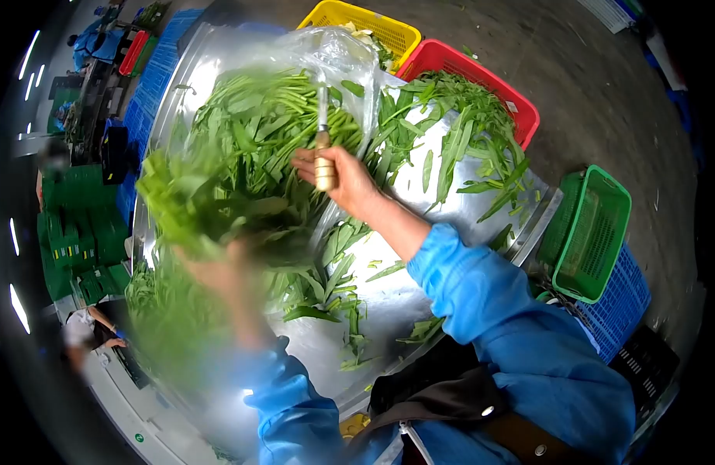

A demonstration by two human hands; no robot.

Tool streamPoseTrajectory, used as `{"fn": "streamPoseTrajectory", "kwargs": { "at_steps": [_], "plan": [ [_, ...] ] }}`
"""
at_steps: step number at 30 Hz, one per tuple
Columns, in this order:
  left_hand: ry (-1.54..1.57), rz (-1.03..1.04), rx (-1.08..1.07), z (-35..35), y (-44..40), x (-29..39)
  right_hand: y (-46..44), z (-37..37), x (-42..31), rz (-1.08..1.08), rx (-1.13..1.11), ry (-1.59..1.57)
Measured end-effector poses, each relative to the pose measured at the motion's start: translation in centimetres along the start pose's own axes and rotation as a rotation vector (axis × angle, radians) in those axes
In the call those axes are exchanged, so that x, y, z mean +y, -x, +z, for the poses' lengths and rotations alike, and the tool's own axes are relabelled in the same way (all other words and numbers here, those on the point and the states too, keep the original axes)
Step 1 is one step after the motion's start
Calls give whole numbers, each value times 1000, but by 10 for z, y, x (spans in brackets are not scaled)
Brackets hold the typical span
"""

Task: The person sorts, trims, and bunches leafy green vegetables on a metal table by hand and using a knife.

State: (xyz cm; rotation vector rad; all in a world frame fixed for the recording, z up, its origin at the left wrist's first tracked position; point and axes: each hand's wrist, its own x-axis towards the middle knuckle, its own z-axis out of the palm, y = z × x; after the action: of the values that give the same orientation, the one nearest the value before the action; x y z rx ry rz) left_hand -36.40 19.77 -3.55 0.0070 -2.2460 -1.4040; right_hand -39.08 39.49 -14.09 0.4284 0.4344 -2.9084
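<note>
A small knife (pixel 324 147) with a pale wooden handle is held in my right hand (pixel 346 180), its metal blade pointing away from me. Some fingers of that hand reach out beside the handle, over cut green stems. My left hand (pixel 222 271), smeared by blur, is closed around a bunch of leafy greens (pixel 183 203) raised over the left of the table. Beyond the two hands lies a large pile of leafy greens (pixel 257 108) with its stems toward the right, partly on a clear plastic bag (pixel 346 54).
The metal table (pixel 427 174) carries loose leaves. A yellow basket (pixel 400 32) and a red basket (pixel 526 116) stand at its far edge, a green basket (pixel 598 232) to the right. Green crates (pixel 78 194) are stacked at left, where another person (pixel 90 325) is partly visible.
</note>
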Motion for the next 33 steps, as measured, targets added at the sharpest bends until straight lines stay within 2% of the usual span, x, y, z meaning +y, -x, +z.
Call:
{"fn": "streamPoseTrajectory", "kwargs": {
  "at_steps": [1,2,3,5,9,11,15,19,20,22,27,29,33],
  "plan": [
    [-140,94,62,-26,-5,-21,-5,-3,-1,12,90,-3],
    [-194,157,110,-48,-6,-23,-9,-7,-3,22,60,7],
    [-3,134,81,-60,-8,1,-10,-10,-4,38,30,19],
    [145,175,167,-76,7,51,-7,-5,-4,15,-28,276],
    [69,161,126,-170,34,89,11,-7,-1,-123,-112,481],
    [112,145,327,-177,61,106,36,-5,-3,-165,-144,579],
    [25,126,373,-246,100,112,91,-7,20,-91,-97,763],
    [-17,98,403,-301,139,112,131,1,77,104,-188,796],
    [-21,86,403,-312,148,110,141,7,99,146,-211,720],
    [-27,63,395,-334,164,107,159,29,136,249,-286,792],
    [-36,9,357,-381,200,97,187,55,213,409,-649,942],
    [-42,-24,328,-403,215,91,202,49,244,524,-726,866],
    [-55,-68,206,-453,238,70,241,55,298,612,-677,850]
  ]
}}
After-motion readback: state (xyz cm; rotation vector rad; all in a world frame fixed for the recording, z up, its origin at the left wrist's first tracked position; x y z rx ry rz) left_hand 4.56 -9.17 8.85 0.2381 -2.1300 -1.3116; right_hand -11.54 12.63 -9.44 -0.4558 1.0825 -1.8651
